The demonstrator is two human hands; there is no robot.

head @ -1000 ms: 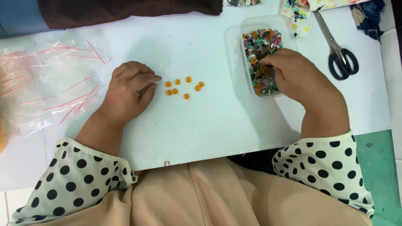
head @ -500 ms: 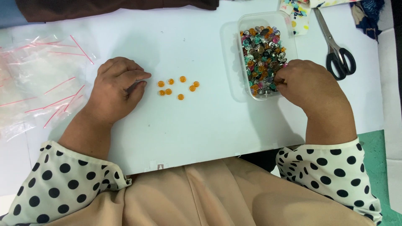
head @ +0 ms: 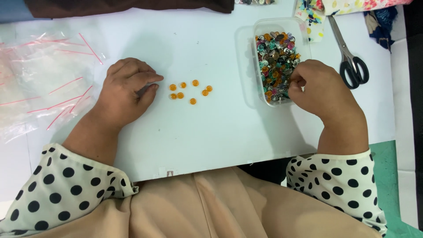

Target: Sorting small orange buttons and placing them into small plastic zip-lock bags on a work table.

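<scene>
Orange round beads point(head: 189, 91), seven of them, lie in a loose cluster on the white bench point(head: 211, 132), about midway between its left and right edges and nearer the far edge than the near one. They are all one colour and set apart from the mixed lot, which suggests sorting by colour. The left hand point(head: 125, 90) rests palm down just left of the cluster, fingers loosely curled, thumb and forefinger close together and pointing at the nearest bead without touching it; it holds nothing that shows, and seems placed to keep the small pile from rolling off.

To the right of the beads, a clear plastic tub point(head: 282, 23) stands toward the far right corner, filled with beads of many colours point(head: 275, 57): silver, teal, orange, pink. The right hand point(head: 324, 90) reaches over its near right wall, fingertips bunched inside the tub as if pinching one piece; what they grip is hidden.

Black-handled scissors point(head: 352, 66) lie beyond the tub near the right edge, blades pointing to the far edge. Clear bags with red strips point(head: 44, 83) spread over the left end. Printed fabric scraps point(head: 315, 13) sit at the far right corner.
</scene>
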